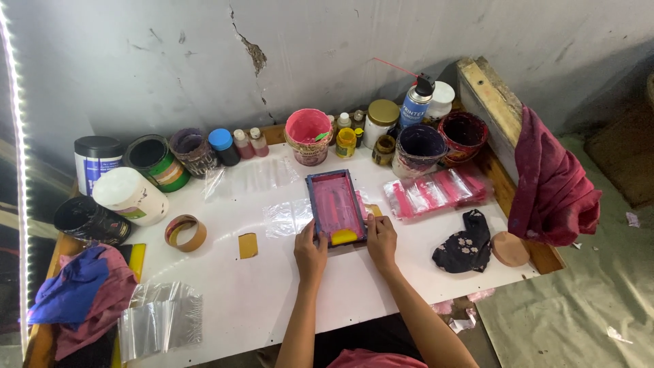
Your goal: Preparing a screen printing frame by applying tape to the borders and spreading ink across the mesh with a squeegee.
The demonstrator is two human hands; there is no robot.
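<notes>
While both hands press down on it, the small blue-framed printing screen smeared with pink ink (335, 206) lies flat on the white tabletop (272, 300); the left hand (310, 251) grips its near-left corner, the right hand (381, 240) its near-right corner, fingers curled on the frame. A blob of yellow ink (344, 236) sits at its near end, seemingly unspread. Clear plastic sleeves (162, 317) wait near the front edge; a row of pink-printed packets (436, 192) lies right of the screen, suggesting work partly through. Bare table fronts the hands; ink pots (308, 135) crowd the far wall.
</notes>
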